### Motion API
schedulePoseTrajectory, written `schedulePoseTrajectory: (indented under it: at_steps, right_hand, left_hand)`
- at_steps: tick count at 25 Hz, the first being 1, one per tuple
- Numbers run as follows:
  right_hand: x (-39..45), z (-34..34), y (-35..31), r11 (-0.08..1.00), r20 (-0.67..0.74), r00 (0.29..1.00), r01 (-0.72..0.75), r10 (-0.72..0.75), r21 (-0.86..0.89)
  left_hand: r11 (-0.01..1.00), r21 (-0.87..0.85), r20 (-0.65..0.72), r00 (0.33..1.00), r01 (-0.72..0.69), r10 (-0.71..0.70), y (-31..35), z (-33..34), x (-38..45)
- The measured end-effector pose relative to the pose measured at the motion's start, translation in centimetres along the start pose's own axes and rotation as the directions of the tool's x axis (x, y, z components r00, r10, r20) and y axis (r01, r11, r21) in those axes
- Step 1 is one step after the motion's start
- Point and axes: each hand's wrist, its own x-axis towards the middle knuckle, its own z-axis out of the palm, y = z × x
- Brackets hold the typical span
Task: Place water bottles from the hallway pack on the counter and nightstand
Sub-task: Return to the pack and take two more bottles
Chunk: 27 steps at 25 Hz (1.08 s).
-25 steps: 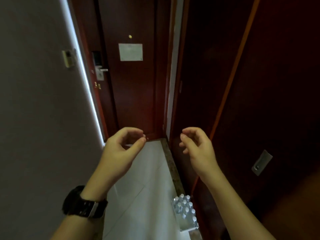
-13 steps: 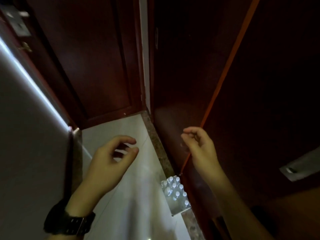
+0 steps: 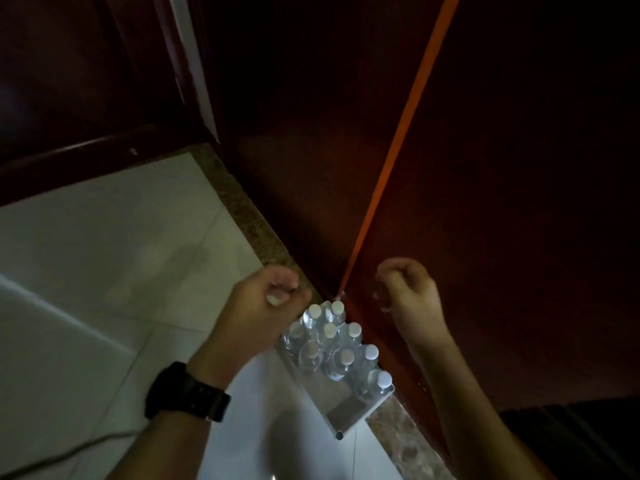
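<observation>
A pack of clear water bottles (image 3: 333, 351) with white caps stands on the pale tile floor, against the dark wooden wall. Several bottles fill its far end; the near end of its tray (image 3: 346, 412) is bare. My left hand (image 3: 258, 315), with a black watch on the wrist, hovers just left of and above the far bottles, fingers curled in against the thumb and holding nothing. Over to the right of the pack, my right hand (image 3: 410, 296) hangs in front of the wall with loosely curled fingers, also holding nothing.
A speckled stone strip (image 3: 242, 209) borders the tile floor (image 3: 104, 254) along the dark wooden panels (image 3: 502, 168). A closed dark door (image 3: 69, 81) ends the hallway at the upper left. An orange seam (image 3: 398, 150) runs down the wall to the pack.
My view has tilted down from the door to the floor. The bottle pack now lies close under both hands, which have lowered toward it. My left fingers have curled in tighter.
</observation>
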Motion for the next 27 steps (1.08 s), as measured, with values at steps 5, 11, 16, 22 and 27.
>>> schedulePoseTrajectory:
  at_steps: [5,11,16,22,27]
  right_hand:
    - [1.3,5.3,18.4,0.878,-0.003,0.995,-0.087,0.098,-0.471]
    - [-0.6,9.5,26.8,0.868,-0.048,0.998,-0.066,0.049,-0.493]
    - [-0.8,10.9,29.0,0.911,-0.112,0.992,-0.105,0.065,-0.400]
    - [-0.9,11.0,29.9,0.972,-0.147,0.986,-0.108,0.077,-0.210]
    - [-1.0,8.8,25.4,0.999,-0.214,0.976,0.035,-0.029,0.025]
  left_hand:
    - [0.984,0.176,0.074,0.996,0.040,-0.054,-19.0,11.5,-0.7]
    - [0.961,0.220,-0.160,0.978,0.169,-0.135,-24.8,16.9,-1.1]
    - [0.964,0.194,-0.175,0.973,0.181,-0.148,-27.8,19.6,-0.1]
    - [0.967,0.246,-0.156,0.987,0.064,-0.026,-27.0,17.2,-0.1]
    - [0.943,-0.332,-0.166,0.983,0.025,-0.084,-21.1,13.2,-0.7]
